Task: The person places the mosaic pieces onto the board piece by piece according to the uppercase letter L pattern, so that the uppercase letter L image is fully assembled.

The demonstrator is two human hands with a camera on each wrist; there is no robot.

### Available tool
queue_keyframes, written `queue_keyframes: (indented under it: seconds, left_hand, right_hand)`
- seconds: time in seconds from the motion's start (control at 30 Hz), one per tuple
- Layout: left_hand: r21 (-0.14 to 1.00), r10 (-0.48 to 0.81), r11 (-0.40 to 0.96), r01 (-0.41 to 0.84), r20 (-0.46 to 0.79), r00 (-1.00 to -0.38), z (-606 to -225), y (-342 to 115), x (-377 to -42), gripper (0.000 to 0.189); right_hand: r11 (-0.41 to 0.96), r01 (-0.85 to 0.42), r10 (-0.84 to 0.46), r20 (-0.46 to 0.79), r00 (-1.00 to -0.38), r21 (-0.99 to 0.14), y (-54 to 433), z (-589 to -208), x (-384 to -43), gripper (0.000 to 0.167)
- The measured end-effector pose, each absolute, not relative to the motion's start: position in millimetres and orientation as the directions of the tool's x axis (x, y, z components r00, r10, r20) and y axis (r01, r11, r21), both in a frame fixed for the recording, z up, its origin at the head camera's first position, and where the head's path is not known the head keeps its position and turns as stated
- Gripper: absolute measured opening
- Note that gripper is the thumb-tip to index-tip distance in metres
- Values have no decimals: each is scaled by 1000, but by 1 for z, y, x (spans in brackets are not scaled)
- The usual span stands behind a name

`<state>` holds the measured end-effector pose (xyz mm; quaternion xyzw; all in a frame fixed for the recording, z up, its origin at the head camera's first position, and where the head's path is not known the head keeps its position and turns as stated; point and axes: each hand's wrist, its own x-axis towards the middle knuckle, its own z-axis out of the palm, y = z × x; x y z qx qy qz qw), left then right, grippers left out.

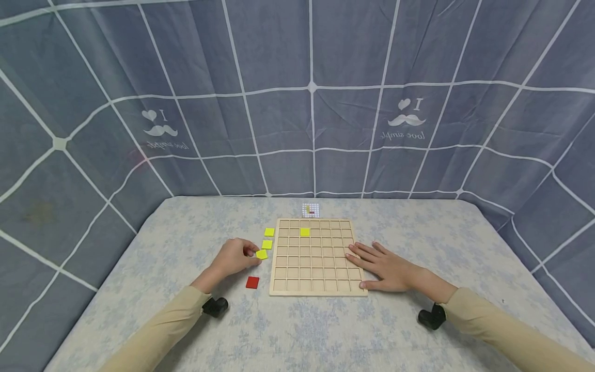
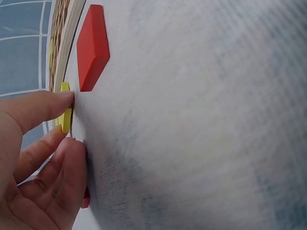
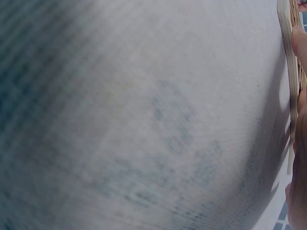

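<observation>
My left hand (image 1: pixel 237 256) pinches a yellow square tile (image 1: pixel 262 254) between thumb and forefinger, left of the wooden grid board (image 1: pixel 318 294). In the left wrist view the tile (image 2: pixel 66 115) stands edge-on between the fingertips, close over the cloth. Two more yellow tiles, one (image 1: pixel 267 244) nearer and one (image 1: pixel 269 232) farther back, lie along the board's left side. A red tile (image 1: pixel 252 282) lies in front of the left hand. One yellow tile (image 1: pixel 304 232) sits in a cell near the board's back edge. My right hand (image 1: pixel 388 268) rests with fingers spread over the board's right edge.
Behind the board lies a small printed grid card (image 1: pixel 310 210) with a coloured pattern. A patterned pale cloth (image 1: pixel 316 336) covers the table. Blue-grey curtains (image 1: pixel 344 124) with white lines hang around its back and sides. A bit of red (image 2: pixel 86 199) shows beyond the left fingers.
</observation>
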<state>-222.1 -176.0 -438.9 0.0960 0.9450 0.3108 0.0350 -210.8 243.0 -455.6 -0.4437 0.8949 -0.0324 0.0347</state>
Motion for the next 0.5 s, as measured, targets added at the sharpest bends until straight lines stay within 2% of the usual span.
queue_keyframes:
  seconds: [0.5]
  left_hand:
    - [582,196,795,172,23,-980,-421,-166,-229,29]
  right_hand:
    - [603,-792,-797,-31,-603,-95,243,-455,-211,72]
